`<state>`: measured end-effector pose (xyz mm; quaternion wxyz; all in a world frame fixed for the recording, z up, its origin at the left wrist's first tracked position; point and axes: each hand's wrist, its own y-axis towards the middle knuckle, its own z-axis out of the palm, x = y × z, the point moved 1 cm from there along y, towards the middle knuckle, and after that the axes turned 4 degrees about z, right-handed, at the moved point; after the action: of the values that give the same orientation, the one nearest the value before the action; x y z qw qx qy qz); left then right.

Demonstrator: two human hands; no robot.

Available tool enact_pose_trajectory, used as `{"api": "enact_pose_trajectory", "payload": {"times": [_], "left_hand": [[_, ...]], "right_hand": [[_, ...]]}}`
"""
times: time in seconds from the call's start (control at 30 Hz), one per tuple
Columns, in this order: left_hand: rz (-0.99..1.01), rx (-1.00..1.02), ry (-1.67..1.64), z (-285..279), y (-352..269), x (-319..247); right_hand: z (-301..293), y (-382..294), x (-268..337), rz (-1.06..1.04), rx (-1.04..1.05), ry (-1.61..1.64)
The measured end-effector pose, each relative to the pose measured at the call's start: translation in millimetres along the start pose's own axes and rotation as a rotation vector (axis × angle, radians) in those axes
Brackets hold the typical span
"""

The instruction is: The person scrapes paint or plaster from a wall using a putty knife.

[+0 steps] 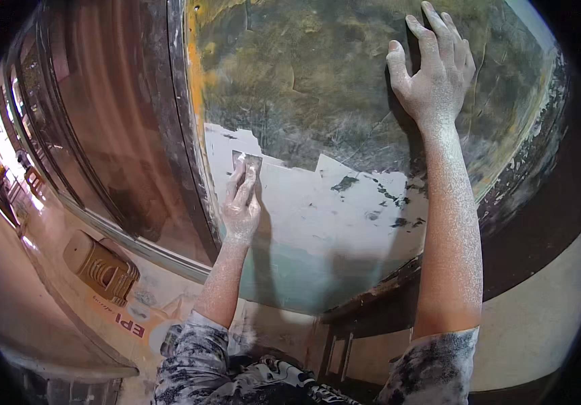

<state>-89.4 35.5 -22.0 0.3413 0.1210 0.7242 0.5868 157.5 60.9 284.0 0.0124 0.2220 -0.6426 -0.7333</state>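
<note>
My left hand, coated in pale dust, presses a small dark rectangular piece, perhaps sandpaper, against the whitish patch of a wall panel. Higher up at the right, my right hand rests with fingers spread near or on the dark green, scuffed surface of the same panel; it holds nothing. White dust covers both forearms. Dark spots show through the white coat between the two arms, and an orange-yellow strip runs down the panel's left edge.
Left of the panel stand a dark frame and brown glossy panes. A brown plastic chair or stool is on the floor below, beside a printed sheet bearing writing. A dark ledge borders the panel's lower right.
</note>
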Motion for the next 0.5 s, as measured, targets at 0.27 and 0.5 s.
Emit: {"api": "enact_pose_trajectory", "payload": {"times": [0.27, 0.5], "left_hand": [[0.009, 0.022, 0.066, -7.6, 8.5, 4.4], [-0.021, -0.014, -0.001, -4.8, 19.7, 2.0]], "right_hand": [[1.5, 0.0, -1.7, -0.004, -0.006, -0.008], [11.2, -4.6, -20.9, -0.054, -0.032, -0.031]]}}
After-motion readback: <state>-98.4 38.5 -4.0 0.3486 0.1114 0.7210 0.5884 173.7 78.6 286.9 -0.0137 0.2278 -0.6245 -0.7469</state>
